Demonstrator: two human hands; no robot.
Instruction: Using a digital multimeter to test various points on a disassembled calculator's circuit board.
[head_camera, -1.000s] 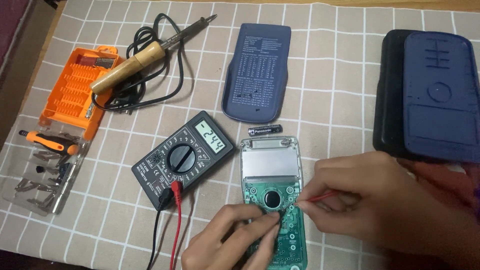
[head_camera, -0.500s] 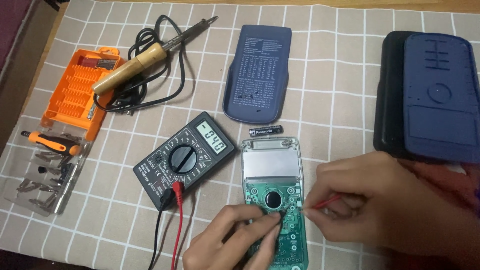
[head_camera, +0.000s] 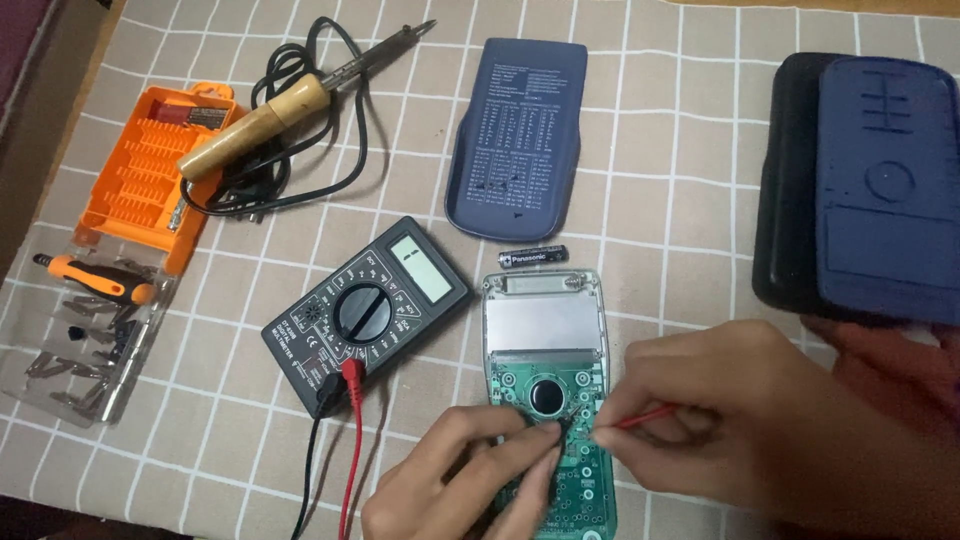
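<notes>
Far up-left of left hand (head_camera: 455, 480): clear tray of bits (head_camera: 85, 345) w/ small orange-handled screwdriver (head_camera: 95, 280), orange bit holder (head_camera: 150, 175), and wood-handled soldering iron (head_camera: 265, 115) w/ black cord. Just up-left of left hand: black multimeter (head_camera: 365, 310), red + black leads plugged in, running down past the wrist. Left hand is pinched narrow, fingertips down on the green circuit board (head_camera: 555, 420) of an opened calculator, right by the round black part; what it pinches is hidden. Above board: small black battery (head_camera: 533, 257), dark blue back cover (head_camera: 515, 135). Right hand (head_camera: 700, 410) touches board from the right, pinching thin red probe (head_camera: 640, 418). Up-right: dark case (head_camera: 865, 190) on checked desk cloth (head_camera: 680, 150).
</notes>
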